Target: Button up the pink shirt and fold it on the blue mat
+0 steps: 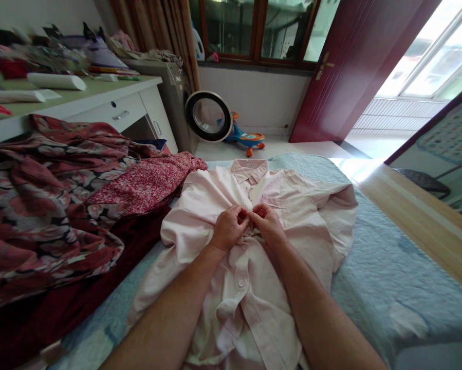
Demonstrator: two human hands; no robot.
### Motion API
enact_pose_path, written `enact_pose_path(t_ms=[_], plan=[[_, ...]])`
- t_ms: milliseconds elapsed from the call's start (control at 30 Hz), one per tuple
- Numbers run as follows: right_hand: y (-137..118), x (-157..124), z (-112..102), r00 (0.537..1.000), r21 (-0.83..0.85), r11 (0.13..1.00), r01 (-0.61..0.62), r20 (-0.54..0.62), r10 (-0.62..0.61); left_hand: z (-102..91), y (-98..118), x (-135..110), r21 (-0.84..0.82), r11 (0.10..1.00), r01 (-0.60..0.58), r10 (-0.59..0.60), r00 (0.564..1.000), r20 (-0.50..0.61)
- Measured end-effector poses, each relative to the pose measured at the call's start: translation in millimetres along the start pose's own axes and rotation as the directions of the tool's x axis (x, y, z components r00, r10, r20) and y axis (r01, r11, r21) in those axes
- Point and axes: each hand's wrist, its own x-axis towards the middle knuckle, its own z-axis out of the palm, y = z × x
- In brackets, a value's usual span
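A pale pink button-up shirt point(308, 216) lies face up on the bed, its collar point(250, 169) at the far end and its sleeves spread to the sides. My left hand point(231, 226) pinches the front placket at chest height. Right beside it, fingertips nearly touching, my right hand point(267, 223) pinches the same strip of cloth. Whatever button sits between the fingertips is hidden. Below the hands, a white button point(241, 283) shows on the placket, and the lower front edges fall apart.
Floral clothes point(57, 205) are heaped at the left on the light blue quilt point(392, 267). Beyond them stand a cluttered desk point(146, 85) and a washing machine with its round door point(208, 116) open. A blue-orange ride-on toy point(246, 137) is on the floor near the red door point(354, 67).
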Motion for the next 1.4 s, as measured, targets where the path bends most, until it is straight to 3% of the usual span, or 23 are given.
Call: enact_pose_path(t_ms=[233, 533, 800, 1100, 1300, 1400], plan=[[10, 5, -2, 1.0, 0.045, 0.999, 0.018, 0.007, -0.019, 1.4, -2, 0, -0.078, 0.996, 0.032, -0.03, 0.999, 0.027], [4, 2, 1, 0.998, 0.05, 0.998, 0.034, 0.053, -0.037, 3.3, -10, 3, -0.344, 0.918, 0.196, -0.193, 0.98, 0.044], [10, 4, 3, 0.996, -0.024, 0.996, 0.086, 0.021, -0.086, 4.4, -12, 4, -0.288, 0.925, 0.248, -0.254, 0.967, 0.016], [-1, 0, 1, 0.997, 0.06, 0.998, 0.024, 0.069, -0.028, 3.1, -13, 6, -0.489, 0.792, 0.364, -0.325, 0.931, 0.168], [-3, -1, 0, 0.996, 0.032, 0.999, 0.04, 0.083, -0.042, -3.7, -6, 4, -0.262, 0.937, 0.231, -0.22, 0.973, 0.072], [0, 1, 0, 0.995, -0.038, 0.997, 0.067, 0.07, -0.064, -4.4, -6, 4, -0.239, 0.946, 0.221, -0.214, 0.975, 0.056]])
